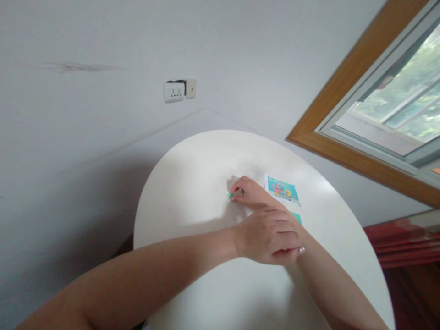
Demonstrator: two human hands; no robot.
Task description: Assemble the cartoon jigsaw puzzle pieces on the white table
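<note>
Our right hand pinches a small green piece down near the middle of the round white table. Our left hand lies curled over the right wrist; we cannot tell whether it holds anything. A cartoon card lies just beside the right hand.

The table has a smooth white top with a soft satin sheen. The printed sheet on it looks like glossy paper. The small green piece pinched in the right hand is too small to judge. The wall is matt paint, scuffed in places. The socket is smooth white plastic, and the window frame is varnished wood.
</note>
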